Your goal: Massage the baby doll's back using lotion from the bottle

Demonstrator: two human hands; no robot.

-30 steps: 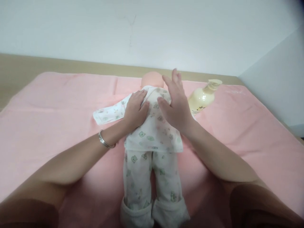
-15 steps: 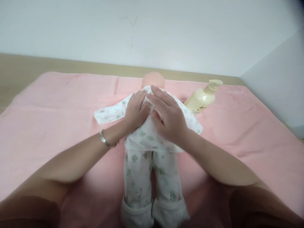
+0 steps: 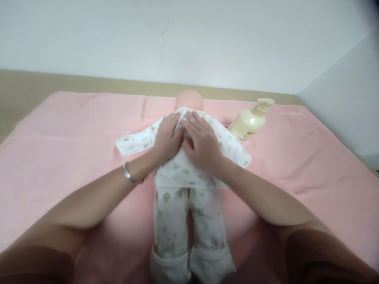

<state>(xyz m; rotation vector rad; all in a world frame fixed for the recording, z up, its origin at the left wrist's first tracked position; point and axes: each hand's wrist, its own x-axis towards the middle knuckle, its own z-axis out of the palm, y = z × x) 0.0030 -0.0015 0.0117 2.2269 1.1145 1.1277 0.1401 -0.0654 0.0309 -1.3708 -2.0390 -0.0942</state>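
Observation:
A baby doll lies face down with its head toward the wall; no face shows. It wears a white printed top and matching trousers with rolled cuffs. My left hand rests flat on the left half of the doll's upper back, fingers stretched toward the head. On the right half lies my right hand, its fingers extended and touching the cloth. The two thumbs come close together over the middle of the back. A silver bangle circles my left wrist.
Beneath the doll spreads a pink blanket on a wooden surface. To the right of the doll, a pale yellow pump bottle leans at a tilt. A white wall rises behind, and another meets it at the right.
My right hand has come down from a slightly raised position onto the doll's back, moving a little left. My left hand stays where it was. The view has shifted slightly.

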